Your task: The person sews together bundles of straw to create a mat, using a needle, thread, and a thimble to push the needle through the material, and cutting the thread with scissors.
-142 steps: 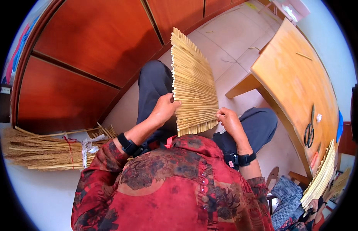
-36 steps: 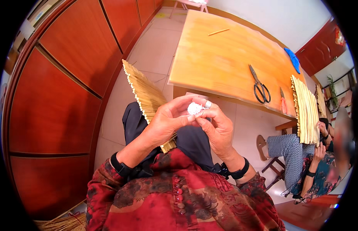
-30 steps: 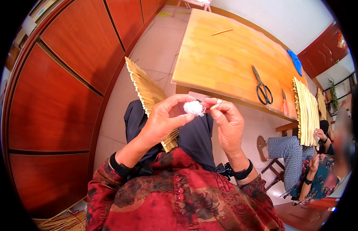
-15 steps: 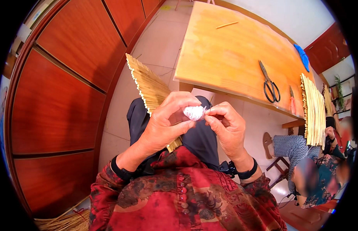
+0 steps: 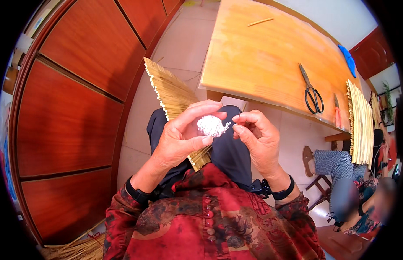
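My left hand (image 5: 175,143) is curled round a small ball of white string (image 5: 210,126), with thumb below it and fingers over it. Just to its right, my right hand (image 5: 258,143) pinches a thin dark item, perhaps a needle, between thumb and forefinger near the loose strands. A mat of straw-coloured stalks (image 5: 164,86), pale cut ends along its edge, leans at my lap behind my left hand, partly hidden by it. My dark-trousered legs are under both hands.
A wooden table (image 5: 262,47) ahead bears a short stick (image 5: 260,21), black scissors (image 5: 312,97), orange-handled tool (image 5: 337,113) and blue cloth (image 5: 346,58). At right, a seated person (image 5: 333,162) is beside another stalk mat (image 5: 359,125). Red cabinets (image 5: 67,130) line my left; loose straw (image 5: 73,249) lies below.
Earlier both hands held the mat upright; now it leans while they work at the white ball. In the last second my right fingers have drawn slightly rightward from the ball.
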Available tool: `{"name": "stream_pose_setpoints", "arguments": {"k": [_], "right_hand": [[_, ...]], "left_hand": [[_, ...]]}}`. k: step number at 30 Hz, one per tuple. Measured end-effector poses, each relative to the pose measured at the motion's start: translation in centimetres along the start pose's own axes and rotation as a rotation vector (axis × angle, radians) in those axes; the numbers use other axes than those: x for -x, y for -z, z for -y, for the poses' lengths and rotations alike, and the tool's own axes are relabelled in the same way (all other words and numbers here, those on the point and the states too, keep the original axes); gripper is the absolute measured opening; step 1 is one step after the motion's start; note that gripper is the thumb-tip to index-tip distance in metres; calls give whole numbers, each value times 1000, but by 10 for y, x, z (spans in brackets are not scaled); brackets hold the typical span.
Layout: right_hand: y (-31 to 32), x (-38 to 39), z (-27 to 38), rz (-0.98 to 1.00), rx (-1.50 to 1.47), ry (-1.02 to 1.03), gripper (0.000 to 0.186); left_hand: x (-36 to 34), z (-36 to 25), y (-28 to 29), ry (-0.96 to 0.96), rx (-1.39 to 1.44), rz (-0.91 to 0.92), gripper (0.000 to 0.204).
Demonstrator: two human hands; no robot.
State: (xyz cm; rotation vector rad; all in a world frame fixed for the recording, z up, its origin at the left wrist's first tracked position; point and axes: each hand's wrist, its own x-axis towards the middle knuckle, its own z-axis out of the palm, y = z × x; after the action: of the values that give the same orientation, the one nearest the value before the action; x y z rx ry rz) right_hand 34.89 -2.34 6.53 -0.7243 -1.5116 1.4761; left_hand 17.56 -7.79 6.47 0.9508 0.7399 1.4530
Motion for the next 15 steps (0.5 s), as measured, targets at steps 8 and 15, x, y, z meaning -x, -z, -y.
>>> {"name": "stream_pose_setpoints", "arguments": {"k": [8,15], "right_hand": [[2,-5,8,99,178,103,20],[-6,-10,5,114,538,442,19]], "left_hand": [[0,-7,0,-10,-119,79,66],[2,-5,-1,-85,-364,84,64]]}}
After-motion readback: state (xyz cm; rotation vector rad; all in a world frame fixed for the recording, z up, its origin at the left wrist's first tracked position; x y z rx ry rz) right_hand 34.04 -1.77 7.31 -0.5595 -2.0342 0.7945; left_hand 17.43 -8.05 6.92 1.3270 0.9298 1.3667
